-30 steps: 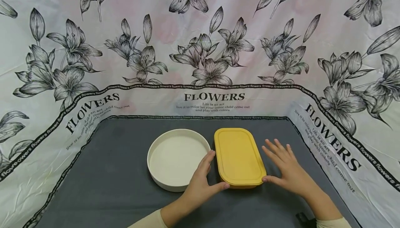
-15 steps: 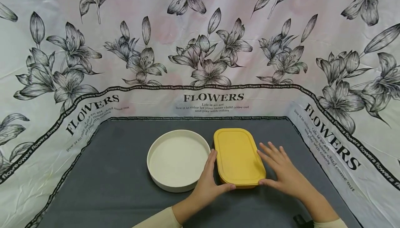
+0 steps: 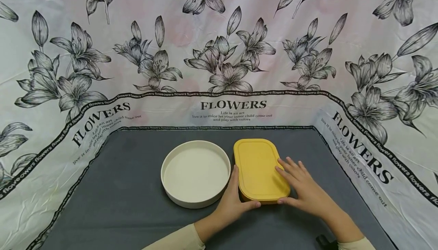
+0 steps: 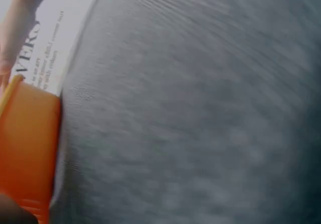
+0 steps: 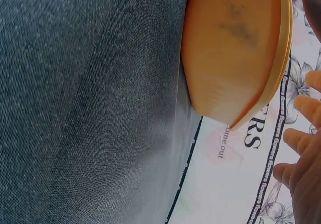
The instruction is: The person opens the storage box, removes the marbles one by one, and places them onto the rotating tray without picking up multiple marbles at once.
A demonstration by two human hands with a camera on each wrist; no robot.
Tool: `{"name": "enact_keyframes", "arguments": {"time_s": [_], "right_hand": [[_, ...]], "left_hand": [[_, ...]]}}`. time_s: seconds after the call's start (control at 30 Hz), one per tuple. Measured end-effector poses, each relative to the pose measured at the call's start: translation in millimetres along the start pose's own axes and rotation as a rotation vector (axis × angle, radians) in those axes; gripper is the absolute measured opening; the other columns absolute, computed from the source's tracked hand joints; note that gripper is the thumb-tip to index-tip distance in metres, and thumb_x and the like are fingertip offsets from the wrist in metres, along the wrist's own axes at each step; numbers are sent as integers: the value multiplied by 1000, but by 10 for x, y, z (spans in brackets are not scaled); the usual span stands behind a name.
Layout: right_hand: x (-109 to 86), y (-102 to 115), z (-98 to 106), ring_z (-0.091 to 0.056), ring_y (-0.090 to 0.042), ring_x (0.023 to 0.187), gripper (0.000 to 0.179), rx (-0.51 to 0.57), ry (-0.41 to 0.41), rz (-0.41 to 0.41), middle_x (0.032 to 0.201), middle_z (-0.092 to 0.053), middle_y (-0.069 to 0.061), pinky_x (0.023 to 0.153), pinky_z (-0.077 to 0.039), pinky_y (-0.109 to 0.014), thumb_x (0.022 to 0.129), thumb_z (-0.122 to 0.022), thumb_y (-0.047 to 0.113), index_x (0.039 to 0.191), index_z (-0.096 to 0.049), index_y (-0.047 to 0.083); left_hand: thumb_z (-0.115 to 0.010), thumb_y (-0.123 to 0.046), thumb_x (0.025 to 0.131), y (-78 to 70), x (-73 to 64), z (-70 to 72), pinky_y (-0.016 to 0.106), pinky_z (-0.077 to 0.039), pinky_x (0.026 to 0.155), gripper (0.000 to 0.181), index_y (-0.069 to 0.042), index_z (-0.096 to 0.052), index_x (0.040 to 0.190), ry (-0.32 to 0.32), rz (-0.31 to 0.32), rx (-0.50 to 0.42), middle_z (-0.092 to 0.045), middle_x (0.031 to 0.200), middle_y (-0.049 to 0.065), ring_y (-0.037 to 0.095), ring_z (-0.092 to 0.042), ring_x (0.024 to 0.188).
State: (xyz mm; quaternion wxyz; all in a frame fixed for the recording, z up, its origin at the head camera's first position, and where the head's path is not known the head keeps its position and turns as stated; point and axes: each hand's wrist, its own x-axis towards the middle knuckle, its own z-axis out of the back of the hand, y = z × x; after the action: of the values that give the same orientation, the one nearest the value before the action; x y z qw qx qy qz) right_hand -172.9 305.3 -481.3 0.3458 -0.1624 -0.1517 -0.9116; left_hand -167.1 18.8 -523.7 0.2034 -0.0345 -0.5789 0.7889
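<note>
A yellow lidded container [image 3: 261,170], rectangular with rounded corners, lies right of the centre. Beside its left side is my left hand [image 3: 232,202], fingers straight and thumb pointing toward the near edge. My right hand [image 3: 306,193] is at the right side, fingers spread over the lid's edge and thumb near the front right corner. In the right wrist view, the fingers [image 5: 301,138] stand apart from the container's orange wall [image 5: 225,48]. The left wrist view shows the orange wall [image 4: 30,138] close by, with a dark fingertip [image 4: 15,211] against its lower corner. Contact elsewhere is unclear.
A round cream tray [image 3: 195,174] stands just left of the container, close to my left fingers. The grey cloth surface [image 3: 113,189] has a printed floral border [image 3: 236,111]. A small black object [image 3: 325,241] shows near my right sleeve.
Both hands have moved closer to the container: the left slid right along its near side, the right shifted left over its edge. Container and tray stay practically in place.
</note>
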Motion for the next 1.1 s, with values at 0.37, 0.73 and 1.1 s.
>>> {"name": "enact_keyframes", "arguments": {"time_s": [0.37,0.73,1.1], "right_hand": [[87,48,-62,-26,-31,156,91,8,-12,81,159,-44,-18,129,-1,-32,81,-82,51,152,-49,5],[107,100,-139,-48,-41,140,87,-14,71,81,155,-50,-12,128,-3,-23,79,-86,47,151,-53,10],[106,166,-201,-51,-37,138,73,-52,70,131,152,-55,-7,128,-6,-26,81,-86,43,144,-62,14]], "left_hand": [[-92,-35,77,115,78,-48,51,-15,127,134,-8,6,165,-8,73,-75,1,173,10,23,-4,159],[-92,-12,77,226,116,-83,42,-22,125,130,-5,4,165,12,86,-192,-8,172,14,26,-17,157],[-88,5,75,237,95,-93,24,-37,114,126,-1,1,164,29,99,-269,-19,169,17,25,-35,150]]}}
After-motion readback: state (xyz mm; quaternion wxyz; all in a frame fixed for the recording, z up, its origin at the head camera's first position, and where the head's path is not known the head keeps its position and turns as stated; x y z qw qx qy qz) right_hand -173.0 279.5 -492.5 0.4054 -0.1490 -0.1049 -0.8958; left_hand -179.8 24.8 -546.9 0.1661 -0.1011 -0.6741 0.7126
